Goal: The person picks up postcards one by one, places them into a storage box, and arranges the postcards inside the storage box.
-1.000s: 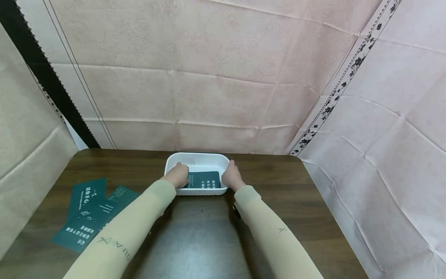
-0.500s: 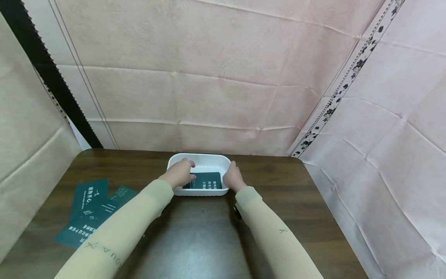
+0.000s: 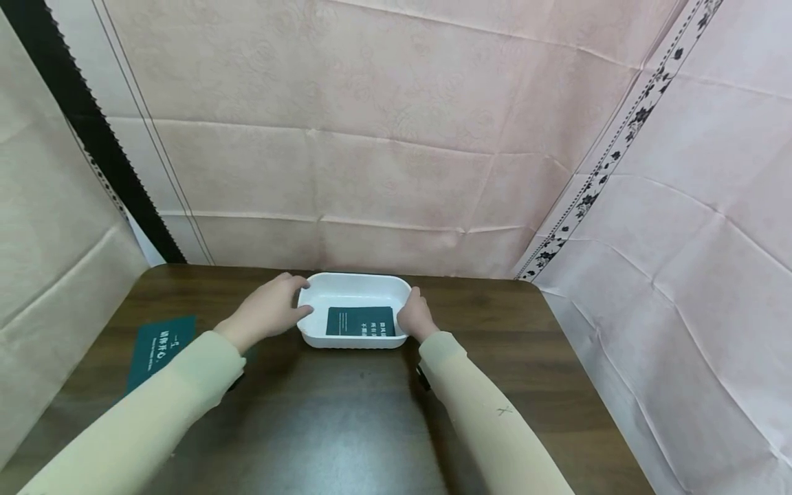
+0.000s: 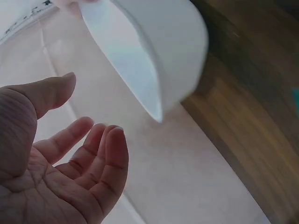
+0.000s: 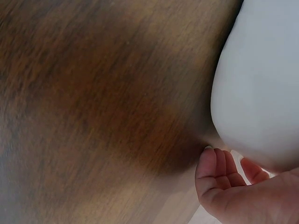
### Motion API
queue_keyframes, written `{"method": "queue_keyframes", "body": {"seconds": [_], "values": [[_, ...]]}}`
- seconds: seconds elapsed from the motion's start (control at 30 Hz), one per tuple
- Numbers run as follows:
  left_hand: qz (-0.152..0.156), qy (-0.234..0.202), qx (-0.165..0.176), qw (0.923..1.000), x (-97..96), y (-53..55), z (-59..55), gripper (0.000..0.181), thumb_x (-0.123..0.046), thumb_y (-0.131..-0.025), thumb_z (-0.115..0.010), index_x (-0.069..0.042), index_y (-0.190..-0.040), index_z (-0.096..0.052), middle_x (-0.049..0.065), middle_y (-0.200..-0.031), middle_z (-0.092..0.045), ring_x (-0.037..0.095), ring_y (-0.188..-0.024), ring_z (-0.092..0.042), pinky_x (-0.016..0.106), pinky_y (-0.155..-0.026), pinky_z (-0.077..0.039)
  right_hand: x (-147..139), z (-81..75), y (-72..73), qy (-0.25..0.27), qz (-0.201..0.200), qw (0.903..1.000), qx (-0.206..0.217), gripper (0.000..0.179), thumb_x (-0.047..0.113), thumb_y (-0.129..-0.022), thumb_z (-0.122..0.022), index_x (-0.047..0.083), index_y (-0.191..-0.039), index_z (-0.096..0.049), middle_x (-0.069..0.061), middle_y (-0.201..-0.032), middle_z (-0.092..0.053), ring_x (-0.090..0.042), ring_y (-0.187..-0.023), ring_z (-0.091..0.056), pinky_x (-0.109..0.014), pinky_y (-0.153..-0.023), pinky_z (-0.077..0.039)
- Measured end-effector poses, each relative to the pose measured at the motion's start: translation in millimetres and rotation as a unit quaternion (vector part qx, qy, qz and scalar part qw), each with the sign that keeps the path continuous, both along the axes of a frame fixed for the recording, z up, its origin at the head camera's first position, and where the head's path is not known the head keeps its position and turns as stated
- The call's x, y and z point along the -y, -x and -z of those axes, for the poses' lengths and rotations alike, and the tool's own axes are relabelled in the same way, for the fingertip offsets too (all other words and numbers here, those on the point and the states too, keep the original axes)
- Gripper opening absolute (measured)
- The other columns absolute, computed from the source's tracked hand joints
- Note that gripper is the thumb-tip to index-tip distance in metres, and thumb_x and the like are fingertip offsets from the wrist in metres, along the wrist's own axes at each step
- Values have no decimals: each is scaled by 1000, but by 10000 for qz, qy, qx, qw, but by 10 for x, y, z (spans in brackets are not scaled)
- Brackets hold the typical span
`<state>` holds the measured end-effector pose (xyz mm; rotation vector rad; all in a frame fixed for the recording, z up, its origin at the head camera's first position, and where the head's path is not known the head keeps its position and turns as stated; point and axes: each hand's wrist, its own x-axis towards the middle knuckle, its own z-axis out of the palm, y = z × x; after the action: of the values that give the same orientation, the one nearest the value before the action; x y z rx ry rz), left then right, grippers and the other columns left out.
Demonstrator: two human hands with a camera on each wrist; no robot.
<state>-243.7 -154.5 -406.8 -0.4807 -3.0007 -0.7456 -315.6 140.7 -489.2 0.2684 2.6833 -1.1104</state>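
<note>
A white rectangular tray (image 3: 353, 291) sits near the table's far edge with a dark green printed card (image 3: 361, 322) lying flat inside, towards its near side. My right hand (image 3: 416, 316) grips the tray's right end; in the right wrist view its fingers (image 5: 219, 168) curl beside the white wall. Just off the left end of the tray is my left hand (image 3: 269, 306), thumb and fingers spread apart. The left wrist view shows the same hand (image 4: 70, 163) with loosely bent fingers, holding nothing and apart from the tray.
On the brown wooden table (image 3: 359, 426), another green card (image 3: 157, 344) lies at the left, partly hidden by my left sleeve (image 3: 142, 419). Pale cloth hangings (image 3: 383, 137) stand behind the table and at both sides.
My left hand has drawn out of the tray to the left, its fingers uncurling and leaving the card inside. The right hand keeps its place. My left sleeve now covers more cards.
</note>
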Motion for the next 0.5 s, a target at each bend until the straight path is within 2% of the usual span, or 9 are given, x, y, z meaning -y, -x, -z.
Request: {"method": "queue_keyframes", "body": {"seconds": [0.23,0.5], "values": [[-264,50,219,9994,428,-148,62,51,-26,-90,-69,2,-130,-54,24,-122,-54,39,-108,-57,57,-87,-49,-25,-41,-16,18,2,10000,-97,77,0,-89,-58,3,-150,-11,-21,-141,-35,-32,-120,-43,-52,-107,-35],[-708,417,454,9956,795,-252,296,58,-31,-89,-69,5,-130,-51,33,-124,-50,47,-107,-54,64,-83,-47,-38,-44,-13,-67,-9,9999,-100,76,0,-90,-57,4,-151,-10,-21,-141,-36,-31,-120,-44,-51,-107,-35]]}}
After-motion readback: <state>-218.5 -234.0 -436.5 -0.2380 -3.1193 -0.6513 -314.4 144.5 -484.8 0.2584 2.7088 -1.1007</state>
